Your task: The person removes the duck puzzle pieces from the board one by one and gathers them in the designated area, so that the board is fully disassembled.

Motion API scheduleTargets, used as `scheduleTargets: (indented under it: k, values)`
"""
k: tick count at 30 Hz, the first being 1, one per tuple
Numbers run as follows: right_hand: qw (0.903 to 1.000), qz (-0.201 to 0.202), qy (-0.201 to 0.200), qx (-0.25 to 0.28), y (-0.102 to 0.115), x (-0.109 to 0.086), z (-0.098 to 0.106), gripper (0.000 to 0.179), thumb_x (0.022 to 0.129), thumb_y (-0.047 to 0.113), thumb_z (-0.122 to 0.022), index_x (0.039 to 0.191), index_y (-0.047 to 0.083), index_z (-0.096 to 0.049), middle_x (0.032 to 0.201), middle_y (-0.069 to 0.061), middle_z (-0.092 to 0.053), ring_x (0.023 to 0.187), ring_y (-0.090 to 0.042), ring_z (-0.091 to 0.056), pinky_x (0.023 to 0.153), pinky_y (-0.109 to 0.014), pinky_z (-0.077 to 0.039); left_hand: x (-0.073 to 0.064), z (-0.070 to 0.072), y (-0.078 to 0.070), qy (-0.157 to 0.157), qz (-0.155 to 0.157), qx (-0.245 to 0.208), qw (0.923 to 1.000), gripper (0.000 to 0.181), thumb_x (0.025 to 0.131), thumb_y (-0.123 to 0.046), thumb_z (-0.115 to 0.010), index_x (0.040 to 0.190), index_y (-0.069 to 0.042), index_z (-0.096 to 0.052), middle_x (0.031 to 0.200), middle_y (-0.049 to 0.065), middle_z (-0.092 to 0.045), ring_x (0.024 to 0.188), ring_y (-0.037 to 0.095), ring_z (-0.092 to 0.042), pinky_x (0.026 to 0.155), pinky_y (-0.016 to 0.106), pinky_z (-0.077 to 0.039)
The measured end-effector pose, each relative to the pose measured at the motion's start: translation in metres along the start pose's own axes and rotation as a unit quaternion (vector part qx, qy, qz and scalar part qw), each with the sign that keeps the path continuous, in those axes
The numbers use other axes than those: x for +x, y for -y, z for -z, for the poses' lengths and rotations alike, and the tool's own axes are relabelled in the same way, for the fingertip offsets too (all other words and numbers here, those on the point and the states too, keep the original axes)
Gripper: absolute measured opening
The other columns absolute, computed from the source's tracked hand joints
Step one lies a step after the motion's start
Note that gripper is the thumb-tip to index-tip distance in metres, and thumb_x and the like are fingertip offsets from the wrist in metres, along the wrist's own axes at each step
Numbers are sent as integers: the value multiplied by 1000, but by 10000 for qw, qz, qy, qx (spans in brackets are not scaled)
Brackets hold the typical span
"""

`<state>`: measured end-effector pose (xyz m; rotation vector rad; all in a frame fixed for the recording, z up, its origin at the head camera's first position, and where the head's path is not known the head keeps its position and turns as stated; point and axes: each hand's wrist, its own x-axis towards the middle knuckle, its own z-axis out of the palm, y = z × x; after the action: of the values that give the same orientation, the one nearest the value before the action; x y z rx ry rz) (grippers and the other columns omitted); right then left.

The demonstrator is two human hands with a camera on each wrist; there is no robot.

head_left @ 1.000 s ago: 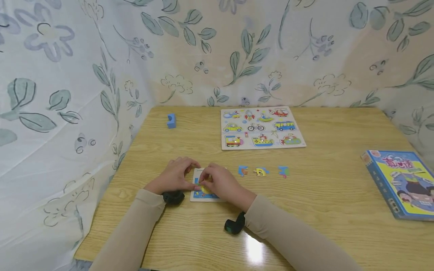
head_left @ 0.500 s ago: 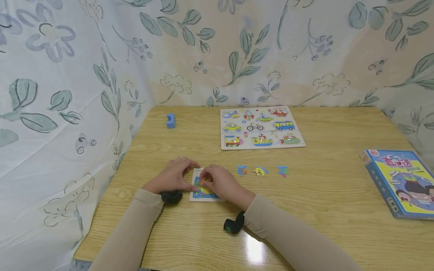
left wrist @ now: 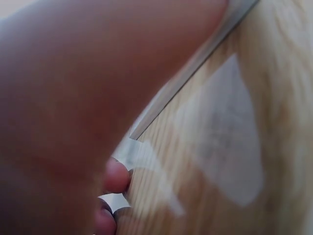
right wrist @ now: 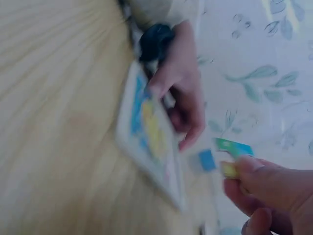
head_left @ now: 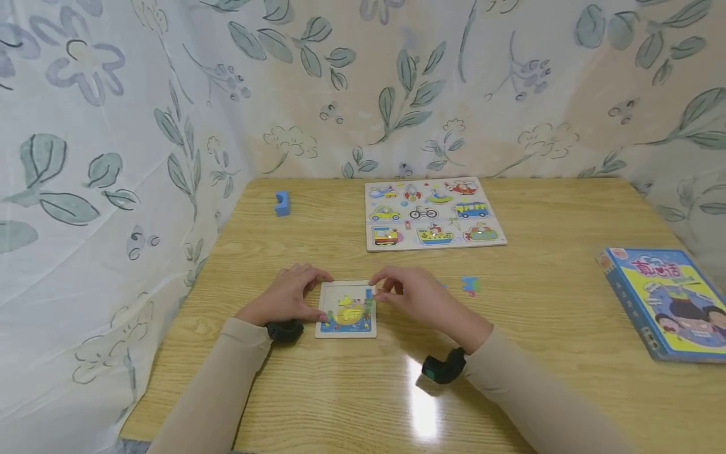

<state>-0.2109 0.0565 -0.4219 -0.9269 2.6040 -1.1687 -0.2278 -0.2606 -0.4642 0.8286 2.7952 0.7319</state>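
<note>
Blue-green-yellow jigsaw piece (right wrist: 236, 148) is pinched in right hand (head_left: 424, 295), above right side of square pale wooden puzzle tray (head_left: 346, 335) on wood-grain bench (head_left: 334, 391); loose-fingered left hand (head_left: 288, 296) touches tray's left edge.

White glare on tabletop (head_left: 424, 403), blurry wrist views

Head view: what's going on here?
A person is doing a small picture puzzle on a table. The left hand holds the left side of the puzzle tray; the right hand pinches a piece by its upper right. The lower part is filled in, the upper left bare. A loose piece lies to the right.
</note>
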Motion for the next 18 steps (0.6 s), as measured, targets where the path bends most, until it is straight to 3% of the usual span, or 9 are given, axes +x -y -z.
scheduleTargets:
  k: [3,6,9,12,18]
  values:
    - [9986,-127,222,-458,-15,-25,8,13,93,11,-81,100,19,-73,82,12,-67,69,-5,-56,65,-28,-48,2,-2,1,-44,-36,-60,10000,75,75,-48,-95,136,-18,-65,97,-5,-49,88,18,-41,79,41,-27]
    - [9963,-187,171,-817,-24,-40,4,12,93,14,-82,94,21,-73,83,15,-65,74,-3,-59,69,-29,-50,1,3,1,-79,-27,-68,9999,74,74,-45,-96,135,-18,-66,96,-5,-50,88,19,-42,80,42,-27]
    - [9911,-99,-126,-1323,-29,-45,-2,9,91,21,-85,96,22,-77,89,14,-61,75,-4,-59,66,-27,-49,2,5,0,-77,-7,-32,10000,74,74,-45,-96,136,-18,-66,96,-4,-50,89,19,-42,80,42,-27]
    - [9851,-7,-194,-1711,-31,-49,-4,18,86,29,-89,101,21,-81,90,12,-56,71,-3,-56,60,-24,-45,2,3,-1,-25,45,-34,10000,75,74,-47,-95,137,-18,-65,97,-4,-50,89,19,-42,79,42,-26]
    - [9826,-148,-181,-1844,-33,-55,-8,23,86,35,-89,102,20,-81,88,12,-54,70,-3,-55,59,-24,-44,3,-2,-2,11,60,-44,10000,75,74,-48,-95,137,-19,-65,97,-5,-49,88,18,-41,79,42,-26]
